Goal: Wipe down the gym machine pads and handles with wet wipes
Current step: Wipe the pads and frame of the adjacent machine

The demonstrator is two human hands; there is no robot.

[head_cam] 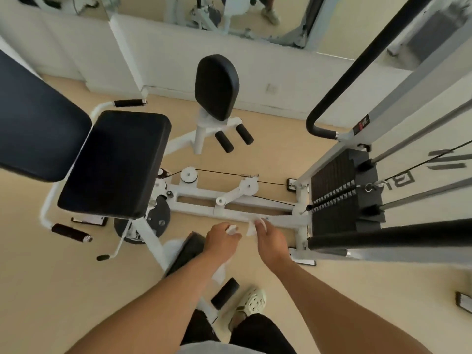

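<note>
Flooring of pale beige [255,159] runs under the whole gym machine, smooth and matte, and meets a low white wall panel [166,60] on the far side of the seat pad [115,162]. Above that panel a mirror [204,11] reflects white frame parts and a standing person's foot.

The seat pad, black and slightly glossy, is the anchor for everything else. Just to its left, tilted, rises the larger black backrest pad [33,118]. Beyond its far edge a black foam handle [129,102] sticks out on a white tube; near its lower left corner lies a second handle [70,232] with a chrome end cap. Past its right far corner stands a rounded black pad [217,85] on a white post, with two short foam rollers [233,137] at its foot. Well to the right of the seat, across the white base beam [229,203] and its cable pulleys, sits the black weight stack [339,192] inside a grey frame.

Below the seat's right near corner, over the floor, both hands meet. The left hand [221,238] has its fingers curled round a white wet wipe [233,229] (a further crumpled white piece [219,273] shows beneath the forearm, though whether it is the same wipe cannot be told). The right hand [270,238] pinches another white sheet [251,228] between thumb and fingers, just beside the base beam. A cream perforated clog [251,301] stands on the floor below the hands.
</note>
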